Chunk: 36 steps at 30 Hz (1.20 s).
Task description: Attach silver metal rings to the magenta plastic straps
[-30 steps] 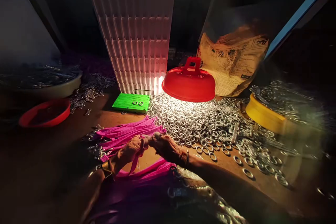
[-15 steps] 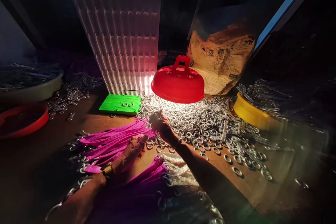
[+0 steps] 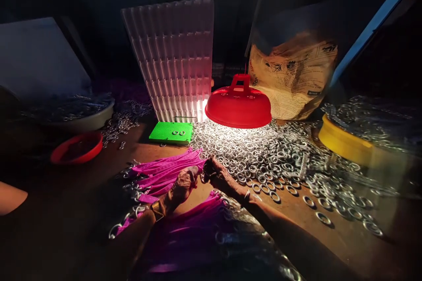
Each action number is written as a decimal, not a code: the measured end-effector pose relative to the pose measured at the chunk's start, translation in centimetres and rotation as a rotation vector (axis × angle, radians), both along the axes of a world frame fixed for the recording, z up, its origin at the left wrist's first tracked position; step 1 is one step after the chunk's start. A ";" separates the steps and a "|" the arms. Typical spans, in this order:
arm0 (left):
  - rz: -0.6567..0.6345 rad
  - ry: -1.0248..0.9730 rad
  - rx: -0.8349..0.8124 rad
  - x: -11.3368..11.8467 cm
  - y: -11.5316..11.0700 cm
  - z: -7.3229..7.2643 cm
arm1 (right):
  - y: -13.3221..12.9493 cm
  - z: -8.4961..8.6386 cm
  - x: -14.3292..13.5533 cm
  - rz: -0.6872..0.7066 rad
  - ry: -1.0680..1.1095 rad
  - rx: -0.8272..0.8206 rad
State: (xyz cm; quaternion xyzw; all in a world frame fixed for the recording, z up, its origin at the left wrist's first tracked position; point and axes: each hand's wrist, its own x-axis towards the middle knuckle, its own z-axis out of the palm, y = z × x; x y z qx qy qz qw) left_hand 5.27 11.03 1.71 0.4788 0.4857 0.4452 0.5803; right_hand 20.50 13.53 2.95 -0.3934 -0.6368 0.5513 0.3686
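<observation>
Head view: I see pink straps [image 3: 171, 163], metal rings [image 3: 247, 153]
Left hand [image 3: 182, 185]: fingers curled near straps, hold hidden
Right hand [image 3: 220, 175]: fingers curled beside rings, can't tell the hold

On the wrist of the left hand [image 3: 183, 183], a broad gold-coloured band [image 3: 157, 210] is worn, its surface dulled by the shade; whether a watch or a bracelet is meant by it cannot be told. The wrist of the right hand [image 3: 218, 175] is ringed by a thin, rounded bangle [image 3: 245, 197], on which a pale, metallic glint is caught. Both hands are left bare, as are the slender left forearm [image 3: 141, 233] and right forearm [image 3: 280, 224], whose lower parts are swallowed by shadow.
</observation>
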 end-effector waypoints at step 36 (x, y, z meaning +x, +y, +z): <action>-0.414 0.097 -0.323 -0.4 -4.7 9.2 | -9.7 5.6 3.7 0.119 -0.590 0.375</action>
